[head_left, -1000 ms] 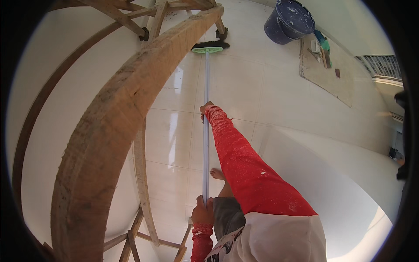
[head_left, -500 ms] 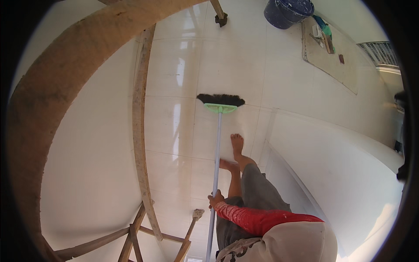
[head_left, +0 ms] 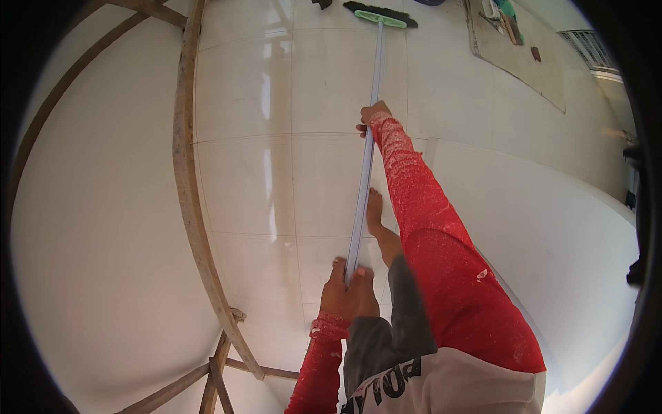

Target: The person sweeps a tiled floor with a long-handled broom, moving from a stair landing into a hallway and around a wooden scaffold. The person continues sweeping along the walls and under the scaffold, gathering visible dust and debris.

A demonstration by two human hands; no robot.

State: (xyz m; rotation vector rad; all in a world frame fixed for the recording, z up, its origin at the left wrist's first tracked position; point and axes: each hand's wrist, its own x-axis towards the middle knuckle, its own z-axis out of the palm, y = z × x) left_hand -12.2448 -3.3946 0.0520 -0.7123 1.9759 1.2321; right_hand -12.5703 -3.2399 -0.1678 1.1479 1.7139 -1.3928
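A broom (head_left: 363,200) with a pale metal-looking handle stretches away from me over the glossy tiled floor (head_left: 324,186). Its green head with black bristles (head_left: 380,18) lies on the tiles near the top of the view. My right hand (head_left: 376,114), at the end of a dusty red sleeve, is wrapped round the handle well up its length. Close to my body, my left hand (head_left: 348,290) grips the near end of the same handle. One bare foot (head_left: 374,210) shows just right of the handle.
A long wooden beam (head_left: 186,159) runs along the left, joined to a timber frame (head_left: 214,366) low down. On the far right floor lies a pale board (head_left: 514,69) bearing tools and scraps. A dark bucket's edge (head_left: 431,1) shows at the top. A white wall (head_left: 552,228) borders the right.
The broom head has moved forward, away from me and slightly right. My right arm has reached out along the handle. My left hand is now in view at the handle's near end.
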